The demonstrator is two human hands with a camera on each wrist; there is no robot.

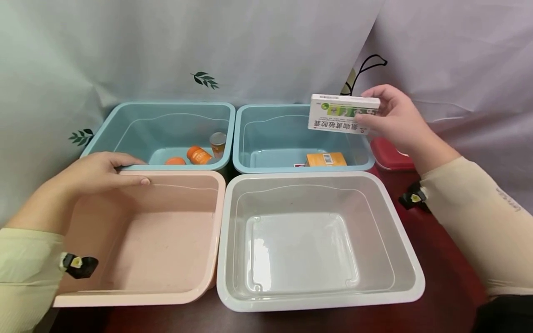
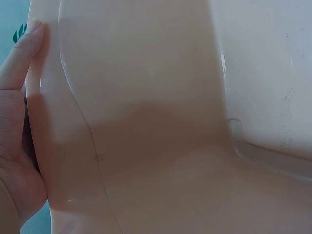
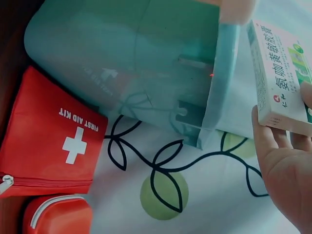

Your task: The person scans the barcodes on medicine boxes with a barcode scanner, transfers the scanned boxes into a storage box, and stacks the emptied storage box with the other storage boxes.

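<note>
My right hand [image 1: 395, 115] pinches a white medicine box [image 1: 335, 113] with green pictures and dark Chinese lettering, thumb on its broad face. It is held in the air over the back right blue bin [image 1: 241, 138]; the right wrist view shows the box [image 3: 275, 73] with fingers under its end. On the left, my left hand [image 1: 100, 173] rests with fairly straight fingers at the far rim of the pink bin [image 1: 166, 240]. Its thumb lies along that rim in the left wrist view, while part of the hand reaches over the back left blue bin [image 1: 166, 105].
A grey-white bin [image 1: 320, 303] stands front right. An orange box [image 1: 326, 159] lies in the right blue bin. Orange bottles [image 1: 199, 155] and a clear jar [image 1: 218, 141] sit in the left blue bin. A red first aid kit pouch [image 3: 53, 136] and smaller red case [image 3: 58, 214] are beside the bins.
</note>
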